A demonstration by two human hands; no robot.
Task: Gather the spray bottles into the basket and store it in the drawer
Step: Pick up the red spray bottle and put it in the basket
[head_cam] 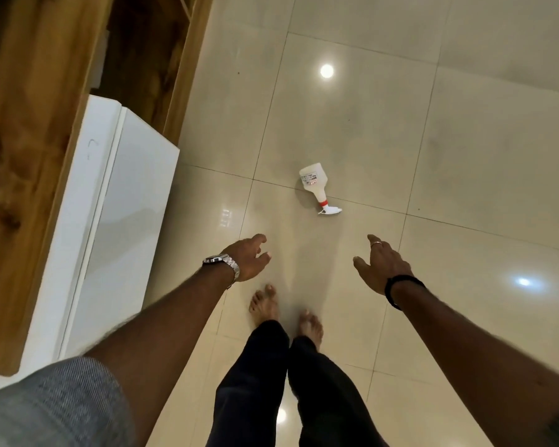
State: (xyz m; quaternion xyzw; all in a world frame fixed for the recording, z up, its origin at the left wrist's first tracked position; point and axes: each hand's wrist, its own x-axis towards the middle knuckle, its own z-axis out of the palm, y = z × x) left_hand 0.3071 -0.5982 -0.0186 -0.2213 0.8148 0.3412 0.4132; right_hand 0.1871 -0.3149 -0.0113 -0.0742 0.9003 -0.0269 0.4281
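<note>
A white spray bottle [315, 184] with a red collar and white trigger lies on its side on the glossy tiled floor, nozzle toward me. My left hand [249, 257], with a metal watch on the wrist, hangs empty with loosely curled fingers, below and left of the bottle. My right hand [380, 264], wearing a ring and a black wristband, is spread and empty, below and right of the bottle. Neither hand touches it. No basket is in view.
A white cabinet front [120, 221] juts out on the left under a wooden top [23, 156], with a dark wooden recess [139, 59] behind it. My bare feet [284, 312] stand on the cream floor tiles [433, 140].
</note>
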